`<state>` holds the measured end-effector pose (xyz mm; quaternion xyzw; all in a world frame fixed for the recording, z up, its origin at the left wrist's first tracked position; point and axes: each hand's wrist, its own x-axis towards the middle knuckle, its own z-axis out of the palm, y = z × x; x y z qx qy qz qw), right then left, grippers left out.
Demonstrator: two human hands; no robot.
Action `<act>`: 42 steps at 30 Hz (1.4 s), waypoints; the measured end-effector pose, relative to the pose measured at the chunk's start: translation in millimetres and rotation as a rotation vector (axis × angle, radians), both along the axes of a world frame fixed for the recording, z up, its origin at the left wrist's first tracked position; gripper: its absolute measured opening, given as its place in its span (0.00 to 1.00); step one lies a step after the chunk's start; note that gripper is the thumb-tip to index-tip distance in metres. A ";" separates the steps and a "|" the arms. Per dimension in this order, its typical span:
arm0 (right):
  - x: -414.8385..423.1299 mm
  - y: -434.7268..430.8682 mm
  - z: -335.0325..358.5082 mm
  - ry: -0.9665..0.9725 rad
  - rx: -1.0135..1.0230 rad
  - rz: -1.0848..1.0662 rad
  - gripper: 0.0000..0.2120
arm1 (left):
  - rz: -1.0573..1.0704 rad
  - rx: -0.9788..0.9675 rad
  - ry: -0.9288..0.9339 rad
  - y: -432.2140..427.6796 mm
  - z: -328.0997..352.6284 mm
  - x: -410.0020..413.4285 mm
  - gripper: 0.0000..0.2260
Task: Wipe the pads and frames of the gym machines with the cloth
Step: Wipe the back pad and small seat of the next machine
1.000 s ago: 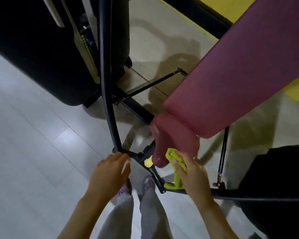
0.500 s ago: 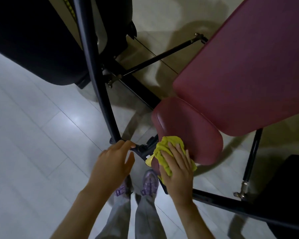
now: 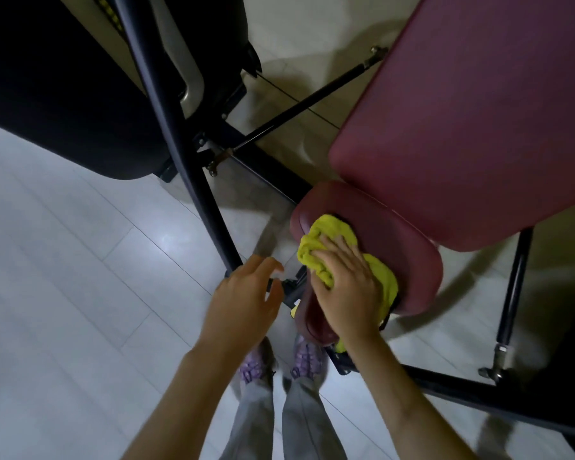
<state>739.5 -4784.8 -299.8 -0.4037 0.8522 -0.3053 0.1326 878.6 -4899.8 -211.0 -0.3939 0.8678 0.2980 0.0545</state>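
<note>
R hand (image 3: 349, 287) is pressing the yellow cloth (image 3: 322, 240) onto the small maroon pad (image 3: 409, 250), wiping its top.
Fingers are lying fairly flat over the bunched cloth, spreading pressure so it's hugging the pad's curve; cloth is sitting on the pad's near-left end, just below the big back pad (image 3: 478, 127). L hand (image 3: 246, 300) is hovering loose-fingered, holding nothing, near the foot of the dark frame tube (image 3: 180, 144), prob. for balance, tho I can't tell whether it's touching metal there.

cloth (image 3: 326, 247) on small pad (image 3: 395, 240); frame tube (image 3: 180, 151) left of it
</note>
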 end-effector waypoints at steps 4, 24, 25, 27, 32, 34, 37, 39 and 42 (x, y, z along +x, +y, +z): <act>30.6 33.2 3.9 0.053 -0.091 0.154 0.14 | -0.019 0.009 -0.020 9.7 1.6 -0.6 0.09; -63.5 -78.6 -21.1 0.044 0.003 0.287 0.12 | 0.036 -0.121 -0.092 -15.2 -37.2 -28.2 0.10; -61.4 -66.1 -19.4 0.030 -0.016 0.381 0.13 | 0.031 -0.124 -0.087 -18.4 -36.1 -30.5 0.10; -73.2 -55.5 -22.8 0.019 -0.035 0.543 0.14 | 0.031 -0.127 -0.078 -24.6 -34.8 -34.2 0.10; -134.8 -93.9 -45.9 0.073 0.069 0.260 0.13 | 0.027 -0.118 -0.072 -36.2 -40.9 -38.6 0.09; -143.7 -105.0 -51.2 0.088 0.120 0.057 0.12 | 0.008 -0.136 -0.068 -35.2 -43.7 -38.5 0.08; -122.4 -95.5 -42.9 0.138 0.063 0.015 0.10 | -0.007 -0.154 -0.054 -31.3 -48.7 -40.1 0.09; -97.8 -67.9 -29.9 0.137 0.004 0.041 0.11 | -0.015 -0.146 -0.052 -26.0 -47.6 -40.7 0.10; -63.9 -12.1 -11.2 0.084 -0.072 0.202 0.10 | -0.047 -0.135 -0.043 -18.7 -45.2 -44.2 0.12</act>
